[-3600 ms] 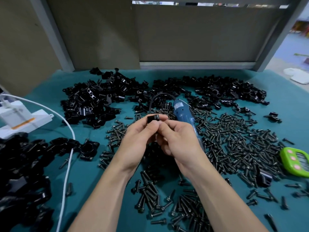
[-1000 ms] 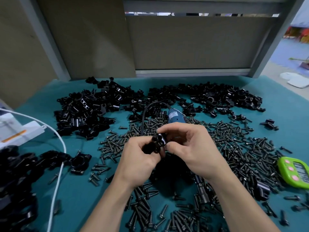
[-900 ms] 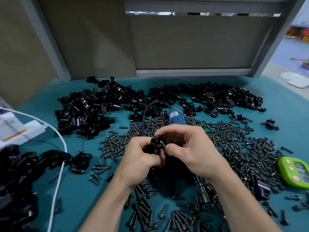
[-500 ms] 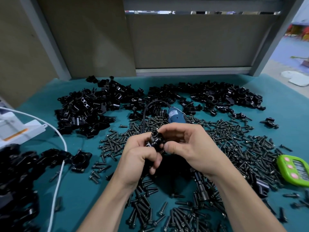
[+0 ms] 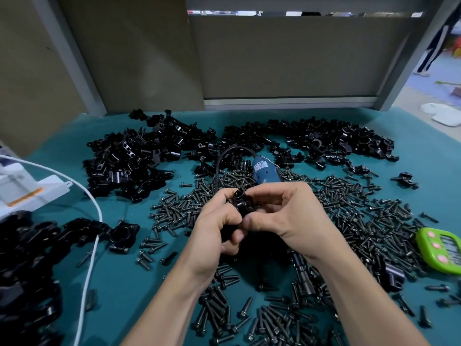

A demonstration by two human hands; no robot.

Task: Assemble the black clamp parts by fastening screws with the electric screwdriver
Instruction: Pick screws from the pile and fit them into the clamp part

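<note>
While left hand [image 5: 214, 229] and right hand [image 5: 287, 213] pinch clamp [image 5: 240, 204], they half-hide screwdriver [image 5: 264, 172].

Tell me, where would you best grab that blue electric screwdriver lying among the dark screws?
Probably round the barrel of the blue electric screwdriver, from above and the right. It lies flat, its black cord leaving the far end and looping left, its dark nose seemingly toward the person. The right hand, pinching a black clamp part, hides its middle.
</note>
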